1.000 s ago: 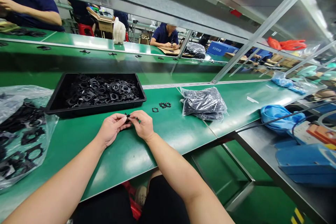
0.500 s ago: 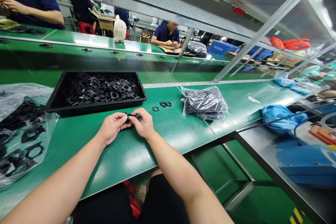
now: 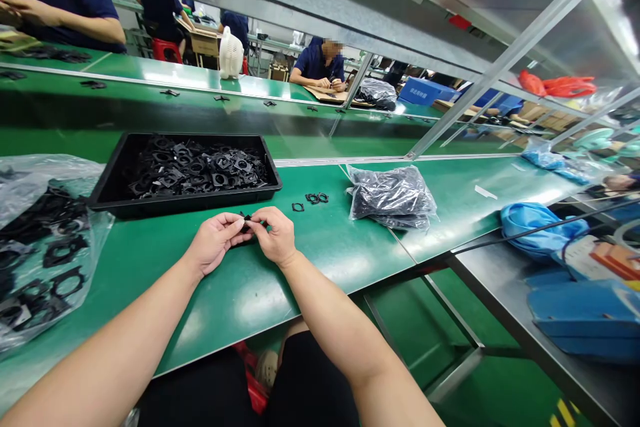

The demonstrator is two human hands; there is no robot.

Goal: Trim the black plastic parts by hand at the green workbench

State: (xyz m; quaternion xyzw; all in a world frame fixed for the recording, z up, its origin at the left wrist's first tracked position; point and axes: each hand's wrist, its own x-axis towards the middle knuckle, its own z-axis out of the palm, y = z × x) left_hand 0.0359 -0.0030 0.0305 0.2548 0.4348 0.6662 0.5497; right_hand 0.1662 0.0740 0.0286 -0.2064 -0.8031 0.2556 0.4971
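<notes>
My left hand (image 3: 216, 242) and my right hand (image 3: 274, 235) meet over the green table (image 3: 320, 253), their fingers pinched on a small black part (image 3: 245, 219) that they mostly cover. Just behind them, a black tray (image 3: 200, 203) holds a heap of black ring-shaped parts (image 3: 220, 177). A few loose black rings (image 3: 313, 199) lie right of the tray. Further right sits a clear bag (image 3: 393, 192) packed with dark parts. At the far left, an open plastic bag (image 3: 93, 273) shows larger black frames (image 3: 65, 250).
Behind a low divider, black parts (image 3: 221, 99) lie spaced along a green belt. A person (image 3: 320, 67) works across it, another person (image 3: 65, 7) at the upper left. A metal post (image 3: 450, 117) rises behind the bag. Blue cloth (image 3: 540, 227) lies on a metal bench at right.
Both hands stay together on the black part, with only tiny finger movement. The whole view has shifted very slightly.
</notes>
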